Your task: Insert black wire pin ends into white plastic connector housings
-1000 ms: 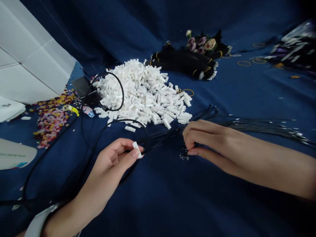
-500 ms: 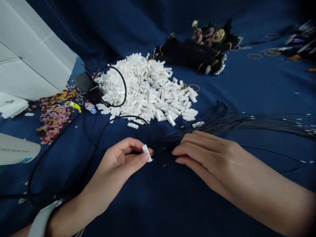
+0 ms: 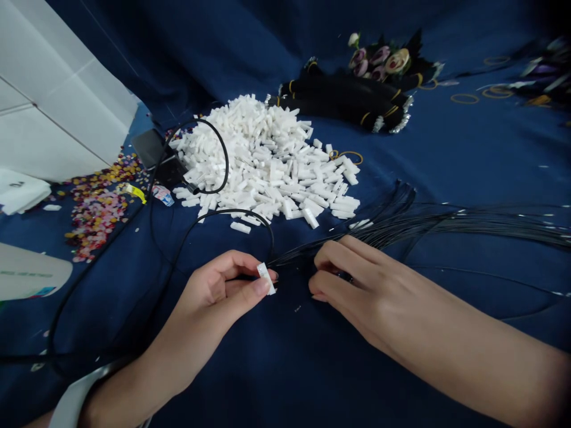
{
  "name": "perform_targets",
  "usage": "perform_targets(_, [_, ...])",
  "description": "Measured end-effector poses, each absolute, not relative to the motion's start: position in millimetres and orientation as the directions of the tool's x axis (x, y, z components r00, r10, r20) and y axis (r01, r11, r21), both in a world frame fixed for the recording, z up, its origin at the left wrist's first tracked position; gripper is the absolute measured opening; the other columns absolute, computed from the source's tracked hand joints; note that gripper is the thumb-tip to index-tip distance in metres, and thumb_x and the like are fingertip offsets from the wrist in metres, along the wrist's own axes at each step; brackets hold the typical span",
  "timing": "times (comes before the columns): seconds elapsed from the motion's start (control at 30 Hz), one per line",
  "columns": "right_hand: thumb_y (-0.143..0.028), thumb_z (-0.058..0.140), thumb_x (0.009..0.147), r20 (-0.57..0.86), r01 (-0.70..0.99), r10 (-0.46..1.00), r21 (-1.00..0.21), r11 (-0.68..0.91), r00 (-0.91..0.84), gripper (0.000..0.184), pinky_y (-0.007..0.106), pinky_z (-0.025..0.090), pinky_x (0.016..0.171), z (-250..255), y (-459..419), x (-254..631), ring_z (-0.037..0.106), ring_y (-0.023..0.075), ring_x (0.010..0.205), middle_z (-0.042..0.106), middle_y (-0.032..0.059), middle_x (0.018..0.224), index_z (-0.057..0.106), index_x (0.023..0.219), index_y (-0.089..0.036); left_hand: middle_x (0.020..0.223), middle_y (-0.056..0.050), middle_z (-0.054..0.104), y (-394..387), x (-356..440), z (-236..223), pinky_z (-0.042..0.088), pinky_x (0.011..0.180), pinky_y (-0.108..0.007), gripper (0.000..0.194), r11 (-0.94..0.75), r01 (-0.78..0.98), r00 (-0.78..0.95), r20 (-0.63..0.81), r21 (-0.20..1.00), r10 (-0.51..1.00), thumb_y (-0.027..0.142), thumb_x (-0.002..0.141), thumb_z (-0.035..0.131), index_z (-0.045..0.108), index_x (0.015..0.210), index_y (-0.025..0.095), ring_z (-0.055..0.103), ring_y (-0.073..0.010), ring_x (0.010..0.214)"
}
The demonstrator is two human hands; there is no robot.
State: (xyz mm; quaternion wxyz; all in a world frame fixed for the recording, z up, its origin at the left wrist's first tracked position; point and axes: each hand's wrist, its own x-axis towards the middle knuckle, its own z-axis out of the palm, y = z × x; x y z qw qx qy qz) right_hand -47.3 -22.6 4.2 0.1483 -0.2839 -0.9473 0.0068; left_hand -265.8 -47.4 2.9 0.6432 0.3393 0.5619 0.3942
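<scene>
In the head view, the left hand [image 3: 218,297], on the near side of the pile [image 3: 263,160], pinches a connector [image 3: 266,278] between thumb and fingers. The right hand [image 3: 370,285], nearer and right of the pile, has its fingers curled close; whether they grip anything, I cannot tell. Wires [image 3: 437,223] stretch right of the pile, flowers [image 3: 379,63] beyond it.

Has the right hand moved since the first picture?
Yes. Judged against the pile of white pieces, the right hand has shifted leftward, closer to the left hand, and slightly nearer the wearer.
</scene>
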Motion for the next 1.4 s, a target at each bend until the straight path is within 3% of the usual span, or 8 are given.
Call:
perform_targets(0.17, [-0.002,0.046,0.085,0.340,0.503,0.509,-0.114,0.857,-0.790,0.019,0.033,0.044,0.064,7,-27,-52,0.049,0.0181,0.073,0.056,0.0078,0.080,0.063,0.084,-0.011,0.080,0.003,0.078,-48,-266,2,0.047,0.071,-0.010,0.008,0.449,-0.111,0.067,-0.444,0.886,0.893,0.021,0.078,0.079,0.071,0.077,0.022,0.068,-0.0067,0.080])
perform_targets(0.37, [-0.001,0.039,0.090,0.367,0.519,0.496,-0.040,0.854,-0.787,0.030,0.035,0.048,0.064,7,-31,-56,0.056,0.0202,0.075,0.062,0.0100,0.080,0.068,0.090,-0.008,0.078,0.004,0.078,-47,-265,1,0.048,0.072,-0.009,0.008,0.449,-0.123,0.083,-0.442,0.885,0.893,0.019,0.079,0.078,0.071,0.078,0.022,0.070,-0.0073,0.081])
perform_targets(0.53, [-0.003,0.037,0.092,0.392,0.510,0.473,-0.012,0.860,-0.789,0.031,0.036,0.050,0.060,9,-32,-56,0.058,0.0223,0.075,0.063,0.0114,0.080,0.067,0.084,-0.008,0.080,0.003,0.078,-48,-266,1,0.048,0.070,-0.008,0.007,0.437,-0.099,0.079,-0.431,0.894,0.899,0.021,0.079,0.079,0.072,0.080,0.021,0.068,-0.0060,0.076])
perform_targets(0.77, [-0.006,0.036,0.095,0.381,0.518,0.484,-0.016,0.855,-0.787,0.033,0.036,0.051,0.065,9,-31,-57,0.058,0.0208,0.077,0.063,0.0110,0.081,0.069,0.093,-0.008,0.081,0.004,0.078,-50,-267,1,0.049,0.073,-0.011,0.008,0.422,-0.084,0.078,-0.417,0.902,0.906,0.023,0.078,0.079,0.072,0.081,0.023,0.068,-0.0078,0.081])
perform_targets(1.0, [-0.005,0.035,0.095,0.361,0.500,0.471,-0.015,0.866,-0.805,0.034,0.034,0.049,0.065,9,-33,-59,0.054,0.0194,0.075,0.061,0.0106,0.080,0.069,0.094,-0.008,0.080,0.004,0.077,-50,-267,0,0.049,0.074,-0.011,0.008,0.422,-0.081,0.082,-0.416,0.903,0.906,0.023,0.079,0.079,0.071,0.081,0.023,0.068,-0.0078,0.081])
perform_targets(1.4, [-0.004,0.044,0.092,0.364,0.518,0.524,-0.124,0.846,-0.770,0.022,0.030,0.036,0.064,3,-31,-66,0.042,0.0160,0.071,0.052,0.0066,0.076,0.063,0.083,-0.010,0.077,0.005,0.071,-52,-263,0,0.049,0.072,-0.011,0.007,0.362,-0.052,0.060,-0.359,0.931,0.931,0.020,0.083,0.074,0.069,0.080,0.022,0.067,-0.0076,0.079])
